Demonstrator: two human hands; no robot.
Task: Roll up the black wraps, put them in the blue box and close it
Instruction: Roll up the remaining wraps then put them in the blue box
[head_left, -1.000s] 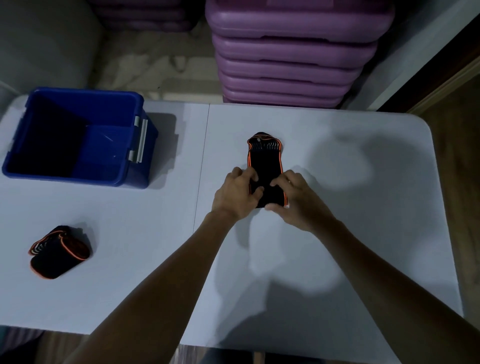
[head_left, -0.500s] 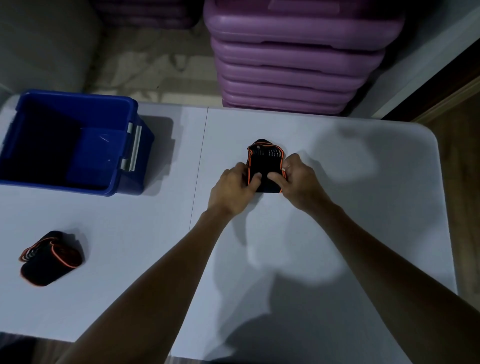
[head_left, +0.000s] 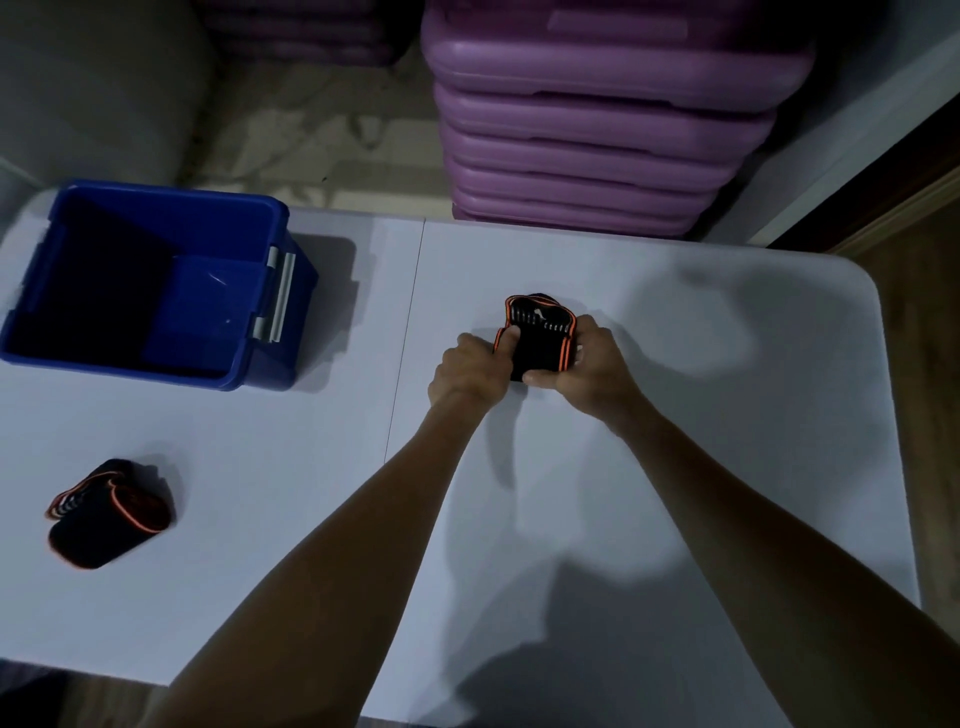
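A black wrap with orange edging (head_left: 540, 338) lies on the white table (head_left: 675, 415), rolled into a short thick bundle with only its far end showing. My left hand (head_left: 470, 371) grips its left side, thumb on top. My right hand (head_left: 587, 364) clasps its right side and near end. A second black wrap (head_left: 111, 514), rolled up, rests alone at the table's near left. The blue box (head_left: 260, 353) stands open at the far left with a dark interior; its lid is not in sight.
A stack of purple plastic steps (head_left: 597, 130) stands on the floor beyond the table's far edge. A seam (head_left: 405, 338) runs down the tabletop between the box and my hands. A wooden door frame (head_left: 909, 197) is at the far right.
Both hands have rolled the wrap away from me, so the flat stretch seen a second ago has shortened into a compact bundle. The head view has shifted slightly.
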